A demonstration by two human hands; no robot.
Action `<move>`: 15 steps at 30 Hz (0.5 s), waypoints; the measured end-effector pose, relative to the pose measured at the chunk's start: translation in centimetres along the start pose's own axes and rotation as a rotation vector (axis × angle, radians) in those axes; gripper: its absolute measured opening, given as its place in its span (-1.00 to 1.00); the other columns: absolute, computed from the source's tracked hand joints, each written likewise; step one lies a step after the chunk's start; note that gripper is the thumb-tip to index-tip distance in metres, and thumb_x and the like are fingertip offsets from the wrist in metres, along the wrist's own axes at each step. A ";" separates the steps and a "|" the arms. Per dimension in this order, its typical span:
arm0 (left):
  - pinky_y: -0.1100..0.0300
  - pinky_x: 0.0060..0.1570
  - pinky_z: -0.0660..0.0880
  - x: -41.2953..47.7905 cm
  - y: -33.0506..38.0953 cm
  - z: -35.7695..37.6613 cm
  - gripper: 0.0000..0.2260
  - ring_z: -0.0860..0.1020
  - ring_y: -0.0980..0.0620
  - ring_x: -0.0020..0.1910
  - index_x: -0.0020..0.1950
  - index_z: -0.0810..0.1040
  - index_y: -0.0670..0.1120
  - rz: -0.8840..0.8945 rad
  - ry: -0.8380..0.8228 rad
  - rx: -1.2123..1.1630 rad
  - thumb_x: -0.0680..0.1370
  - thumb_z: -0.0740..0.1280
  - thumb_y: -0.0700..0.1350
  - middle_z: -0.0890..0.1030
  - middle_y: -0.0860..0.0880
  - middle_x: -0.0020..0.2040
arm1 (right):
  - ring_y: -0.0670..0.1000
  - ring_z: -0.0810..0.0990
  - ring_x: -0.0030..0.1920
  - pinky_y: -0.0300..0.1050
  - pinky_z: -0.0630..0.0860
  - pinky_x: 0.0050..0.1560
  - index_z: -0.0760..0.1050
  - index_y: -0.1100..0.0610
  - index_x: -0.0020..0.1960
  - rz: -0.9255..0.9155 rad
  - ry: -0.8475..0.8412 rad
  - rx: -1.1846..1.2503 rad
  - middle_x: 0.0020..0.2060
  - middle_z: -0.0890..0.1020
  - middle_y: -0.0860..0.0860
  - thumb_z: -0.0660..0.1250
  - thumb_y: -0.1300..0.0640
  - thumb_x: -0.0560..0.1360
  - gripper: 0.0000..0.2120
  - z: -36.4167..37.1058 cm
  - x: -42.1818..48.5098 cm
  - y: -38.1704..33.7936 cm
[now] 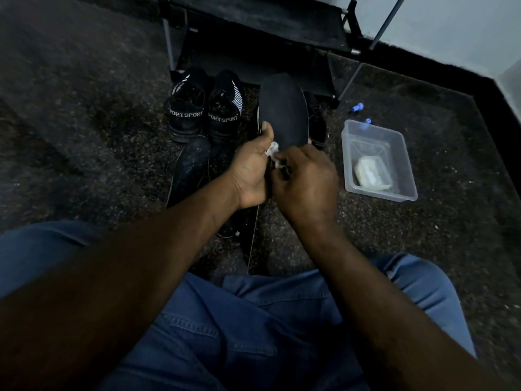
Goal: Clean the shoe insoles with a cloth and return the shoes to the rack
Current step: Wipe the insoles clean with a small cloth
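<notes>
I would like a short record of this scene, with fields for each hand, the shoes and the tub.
left hand: holds the insole by its near end
right hand: pinches the white cloth against the insole
shoes: black SPORT pair on the floor before the rack
tub: clear, right of the hands, pale item inside

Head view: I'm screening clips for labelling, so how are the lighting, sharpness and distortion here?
Head view is dim and bluish; the black insole shows little surface detail, though the white cloth and the SPORT lettering on the shoes read clearly. Head view's edges bow from the wide lens.
</notes>
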State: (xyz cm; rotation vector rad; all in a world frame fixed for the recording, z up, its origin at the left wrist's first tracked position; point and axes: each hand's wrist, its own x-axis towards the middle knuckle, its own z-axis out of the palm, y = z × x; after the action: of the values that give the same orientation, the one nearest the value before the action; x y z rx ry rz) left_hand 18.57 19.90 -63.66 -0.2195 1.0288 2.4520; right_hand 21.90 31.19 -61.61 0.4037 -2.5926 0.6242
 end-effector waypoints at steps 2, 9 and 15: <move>0.06 0.30 0.52 -0.1 -0.4 0.5 -0.36 0.58 -0.09 0.30 0.42 0.52 -0.13 0.010 0.040 0.004 0.69 -0.01 0.32 0.62 -0.12 0.32 | 0.25 0.58 -0.16 0.11 0.53 -0.19 0.64 0.17 -0.10 0.034 0.023 -0.085 -0.19 0.63 0.16 0.37 0.08 0.43 -0.83 -0.2 0.7 1.4; 0.07 0.23 0.58 -0.1 -0.4 0.6 -0.45 0.64 -0.04 0.24 0.40 0.55 -0.09 0.021 0.066 0.026 0.71 0.03 0.26 0.66 -0.10 0.28 | 0.19 0.63 -0.10 0.13 0.57 -0.09 0.71 0.07 0.00 0.088 -0.001 -0.038 -0.13 0.68 0.09 0.40 0.06 0.45 -0.82 -0.9 1.5 3.0; 0.10 0.25 0.56 -0.1 -0.3 -0.1 -0.28 0.63 -0.05 0.28 0.42 0.53 -0.24 -0.007 0.077 0.077 0.69 -0.02 0.33 0.67 -0.13 0.27 | 0.18 0.61 -0.10 0.07 0.49 -0.10 0.70 0.02 -0.01 -0.024 -0.041 -0.030 -0.14 0.69 0.03 0.33 -0.01 0.45 -0.77 -0.1 -0.9 0.7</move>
State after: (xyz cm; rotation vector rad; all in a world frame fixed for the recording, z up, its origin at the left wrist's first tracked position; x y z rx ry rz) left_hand 18.85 20.03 -63.87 -0.2937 1.1513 2.4089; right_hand 22.42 32.03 -62.19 0.4418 -2.6281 0.5736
